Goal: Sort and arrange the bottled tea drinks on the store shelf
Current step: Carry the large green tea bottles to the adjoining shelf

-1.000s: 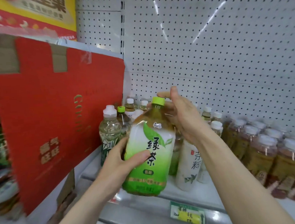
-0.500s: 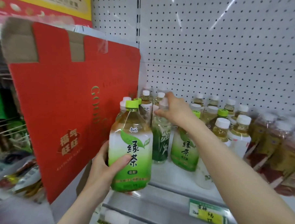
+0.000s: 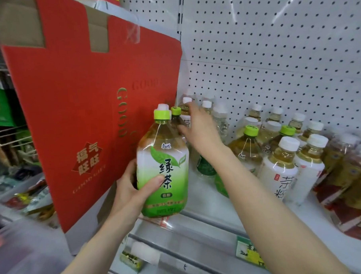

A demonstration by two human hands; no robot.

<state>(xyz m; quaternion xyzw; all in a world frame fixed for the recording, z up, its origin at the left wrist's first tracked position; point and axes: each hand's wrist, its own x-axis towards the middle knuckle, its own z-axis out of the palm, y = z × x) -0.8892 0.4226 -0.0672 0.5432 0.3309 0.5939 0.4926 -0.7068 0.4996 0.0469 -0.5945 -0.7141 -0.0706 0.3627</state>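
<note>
My left hand (image 3: 134,190) grips a large green tea bottle (image 3: 162,168) with a lime cap and a green-and-white label, upright at the shelf's front edge (image 3: 210,220). My right hand (image 3: 200,131), blurred, reaches past it into the back-left group, with the fingers stretched up by a white-capped bottle (image 3: 187,103) and the thumb near a green-capped bottle (image 3: 176,112). It holds nothing that I can make out. A clear bottle with a dark green label (image 3: 205,166) stands partly hidden behind that wrist.
A big red gift box (image 3: 91,109) walls off the shelf's left side. To the right stand green-capped tea bottles (image 3: 248,146), white-labelled bottles (image 3: 280,174) and blurred amber bottles (image 3: 352,170). White pegboard (image 3: 275,50) backs the shelf. A price tag (image 3: 248,252) hangs below.
The green tea bottle has moved left and down toward the shelf's front-left corner beside the red box. My right hand left its cap and now reaches among the back-left bottles.
</note>
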